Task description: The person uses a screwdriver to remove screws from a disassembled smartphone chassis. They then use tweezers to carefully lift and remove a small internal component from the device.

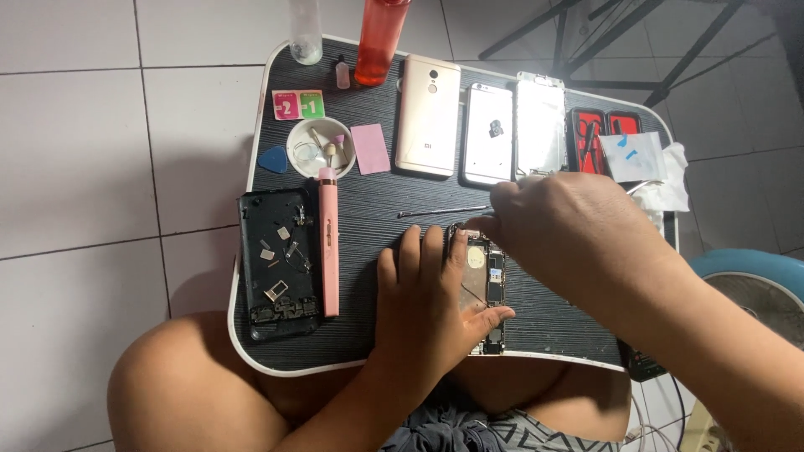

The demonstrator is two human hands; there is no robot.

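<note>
Left hand (pixel 423 310) steadies flat, opened metal phone (pixel 486 289).

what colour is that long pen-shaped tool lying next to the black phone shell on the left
Pink. The pen-shaped tool shows best in the head view, beside the black phone shell.

Sachets: two small square packets (pixel 298 105), one pink and one green, lie side by side at my tray's far left, just above the white dish.
Pink card: a plain pink rectangle (pixel 370 148) lies right of that dish.
Screens: a white-framed display panel (pixel 488 134) and a glaring one (pixel 540 125) stand side by side at the far edge.
</note>
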